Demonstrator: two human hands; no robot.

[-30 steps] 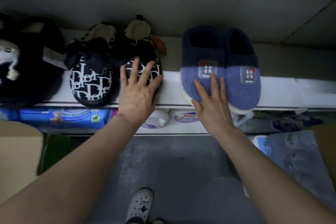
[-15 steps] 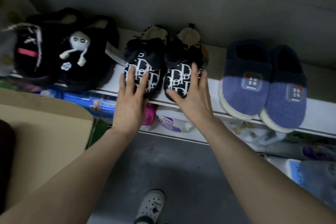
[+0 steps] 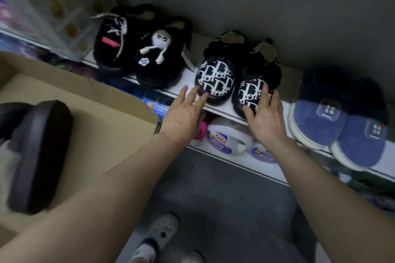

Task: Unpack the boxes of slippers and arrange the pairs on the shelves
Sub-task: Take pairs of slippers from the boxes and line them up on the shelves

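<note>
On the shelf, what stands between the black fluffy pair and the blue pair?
In the head view, the black-and-white lettered slipper pair stands there, between the black fluffy pair and the blue pair; the right hand touches one toe.

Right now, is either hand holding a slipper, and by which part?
Nothing is gripped. The right hand lies flat on the toe of one lettered slipper; the left hand is open beside the other.

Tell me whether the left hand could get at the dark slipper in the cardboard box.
Probably yes. The left hand is open and holds nothing, and the dark slipper lies uncovered in the open cardboard box beside that arm, with nothing between them.
</note>
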